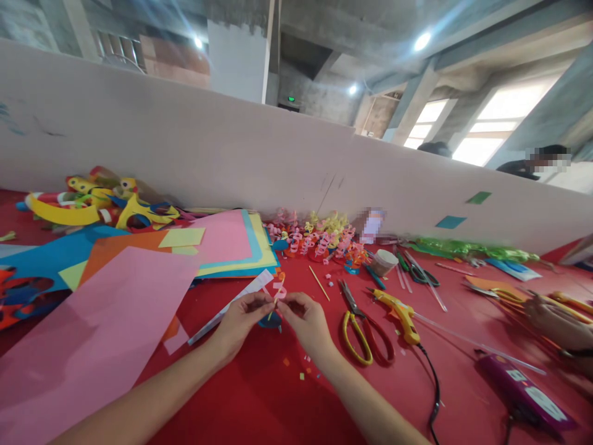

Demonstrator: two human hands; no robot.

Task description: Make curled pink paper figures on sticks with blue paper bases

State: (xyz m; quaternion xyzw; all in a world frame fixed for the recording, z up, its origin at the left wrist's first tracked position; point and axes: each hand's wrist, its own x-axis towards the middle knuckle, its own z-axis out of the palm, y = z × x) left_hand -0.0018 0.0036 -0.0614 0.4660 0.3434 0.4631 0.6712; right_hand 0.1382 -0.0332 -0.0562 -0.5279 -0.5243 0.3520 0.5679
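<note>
Looking over red table point(259, 402), backed by white partition point(185, 142). Noting big pink sheet point(92, 327) lying at left, paper stack point(241, 247) beyond it, and pile of curls point(319, 238) along the partition.

Seeing scissors point(364, 330) and glue gun point(402, 312) lying just right of the hands, cord trailing toward the near edge. Spotting co-worker's hand point(556, 321) at far right, well apart.

Keeping left hand point(241, 321) and right hand point(308, 321) close together above table centre, fingertips of both narrowed to a pinch. Pinching a thin stick point(274, 303) from both sides, with pink strip point(280, 289) curling round its top, just over a blue scrap point(272, 321).

Judging risks:
- Losing the curl if either pinch is loosening, the strip looking springy.
- Creasing or tearing it by squeezing too hard.
- Snapping the stick by bending it between the two pinches.
- Brushing the glue gun with the right wrist, that being near.
</note>
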